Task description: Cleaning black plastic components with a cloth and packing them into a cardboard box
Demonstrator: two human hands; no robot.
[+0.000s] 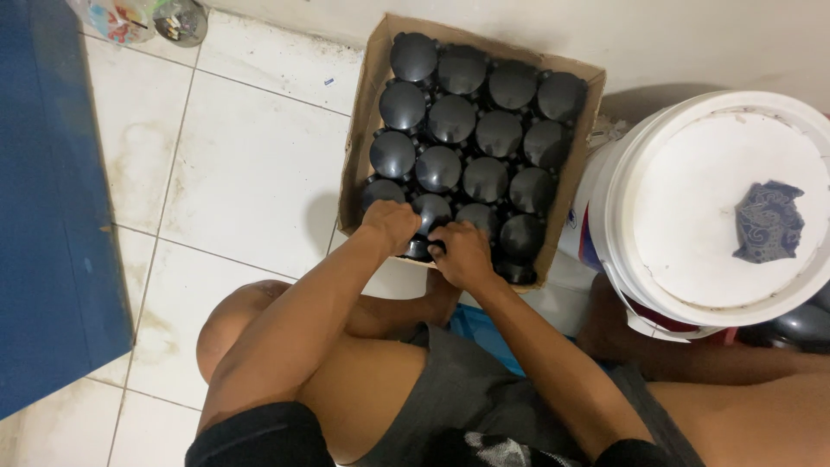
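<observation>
An open cardboard box (367,112) on the white tiled floor holds several round black caps packed in rows. My left hand (391,224) and my right hand (462,254) are both in the box's near edge, fingers curled around one black cap (420,249) in the front row. The cap is mostly hidden between the two hands. Neighbouring black caps (484,178) fill the box behind it.
A large white lidded bucket (709,277) stands right of the box with a grey-blue cloth (768,221) on its lid. A blue surface (52,190) runs along the left. My bent knees are below the box. Small items lie at the top left corner.
</observation>
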